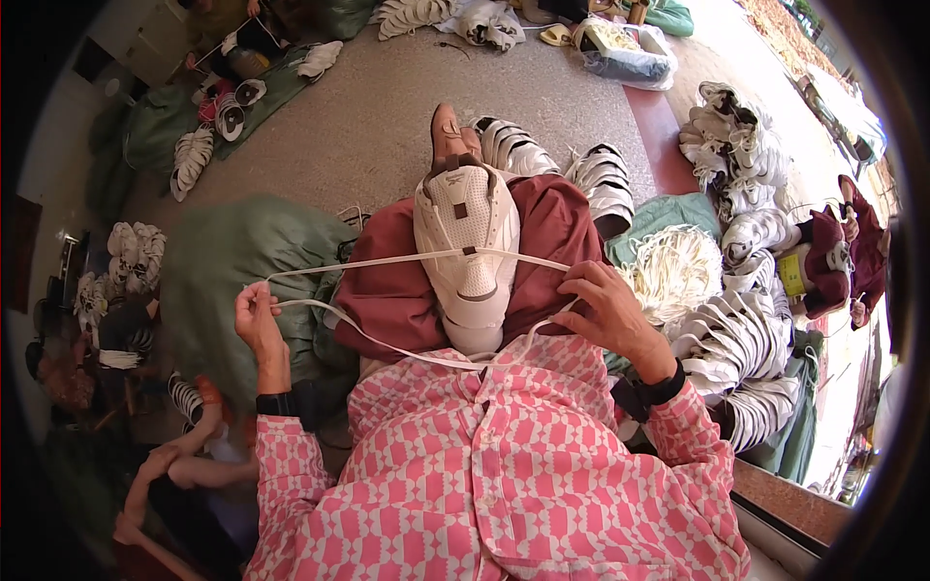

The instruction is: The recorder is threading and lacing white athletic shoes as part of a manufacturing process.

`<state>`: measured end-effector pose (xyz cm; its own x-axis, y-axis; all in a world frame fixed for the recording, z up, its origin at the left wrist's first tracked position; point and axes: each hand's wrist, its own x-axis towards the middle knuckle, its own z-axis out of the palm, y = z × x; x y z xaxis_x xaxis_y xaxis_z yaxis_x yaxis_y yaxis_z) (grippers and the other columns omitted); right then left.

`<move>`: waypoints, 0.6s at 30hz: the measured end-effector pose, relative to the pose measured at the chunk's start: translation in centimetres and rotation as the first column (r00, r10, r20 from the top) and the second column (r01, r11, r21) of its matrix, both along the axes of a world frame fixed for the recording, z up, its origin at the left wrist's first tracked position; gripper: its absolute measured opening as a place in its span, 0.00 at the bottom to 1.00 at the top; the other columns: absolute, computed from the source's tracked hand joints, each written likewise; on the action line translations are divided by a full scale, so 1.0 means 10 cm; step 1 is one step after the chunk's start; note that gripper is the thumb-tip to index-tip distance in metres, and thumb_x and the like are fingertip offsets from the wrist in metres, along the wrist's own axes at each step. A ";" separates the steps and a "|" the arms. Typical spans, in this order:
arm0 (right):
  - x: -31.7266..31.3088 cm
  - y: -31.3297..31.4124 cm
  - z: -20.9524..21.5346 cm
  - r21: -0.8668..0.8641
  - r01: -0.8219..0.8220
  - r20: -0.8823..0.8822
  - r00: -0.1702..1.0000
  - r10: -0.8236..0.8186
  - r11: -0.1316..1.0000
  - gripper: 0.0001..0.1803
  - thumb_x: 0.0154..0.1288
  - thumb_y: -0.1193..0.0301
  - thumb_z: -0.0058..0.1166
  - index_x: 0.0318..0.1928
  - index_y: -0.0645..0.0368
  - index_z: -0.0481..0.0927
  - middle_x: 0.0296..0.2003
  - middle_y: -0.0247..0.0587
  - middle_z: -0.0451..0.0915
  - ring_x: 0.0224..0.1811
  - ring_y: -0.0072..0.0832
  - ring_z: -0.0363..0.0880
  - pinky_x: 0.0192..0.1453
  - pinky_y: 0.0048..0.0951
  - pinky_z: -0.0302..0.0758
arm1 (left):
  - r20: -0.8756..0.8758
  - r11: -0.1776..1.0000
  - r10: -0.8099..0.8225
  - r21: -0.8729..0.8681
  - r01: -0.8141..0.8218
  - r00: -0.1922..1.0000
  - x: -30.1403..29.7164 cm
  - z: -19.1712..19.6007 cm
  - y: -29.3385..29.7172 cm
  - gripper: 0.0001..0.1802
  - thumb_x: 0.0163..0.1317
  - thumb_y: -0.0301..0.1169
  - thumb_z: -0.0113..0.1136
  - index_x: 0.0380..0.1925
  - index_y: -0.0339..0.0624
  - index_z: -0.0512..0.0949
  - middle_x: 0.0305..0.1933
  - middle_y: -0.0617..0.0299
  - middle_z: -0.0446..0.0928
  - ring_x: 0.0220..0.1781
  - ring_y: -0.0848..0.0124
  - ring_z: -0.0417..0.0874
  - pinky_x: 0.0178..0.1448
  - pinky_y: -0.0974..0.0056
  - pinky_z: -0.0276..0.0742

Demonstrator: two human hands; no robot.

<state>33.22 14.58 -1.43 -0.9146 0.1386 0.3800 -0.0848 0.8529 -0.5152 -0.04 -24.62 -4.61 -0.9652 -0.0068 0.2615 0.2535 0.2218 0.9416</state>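
A cream-white shoe upper (426, 218) with a perforated middle rests between my knees, over the dark red trousers (383, 290). One long white shoelace (373, 259) crosses it through a small dark loop. My left hand (258, 324) is out to the left, its fingers pinched on the lace. On the right side, my right hand (612, 308) has its fingers curled round the lace's other stretch. A slack part of the lace hangs in a curve between both hands, across the pink patterned shirt (417, 445).
A bulging green sack (252, 271) stands at left. To the right lie a heap of white laces (675, 271) and stacked shoe uppers (736, 334). More uppers (605, 179) lie ahead near a brown shoe (446, 134). Other people sit left and far right.
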 end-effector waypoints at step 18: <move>0.33 -0.16 0.14 -0.347 0.077 0.190 0.982 -0.011 0.935 0.13 0.58 0.75 0.62 0.45 0.62 0.79 0.42 0.46 0.77 0.42 0.44 0.79 0.45 0.37 0.76 | 0.275 0.906 -0.081 0.422 -0.044 0.958 0.24 0.23 0.43 0.13 0.67 0.35 0.62 0.49 0.49 0.74 0.52 0.71 0.73 0.55 0.78 0.70 0.60 0.61 0.65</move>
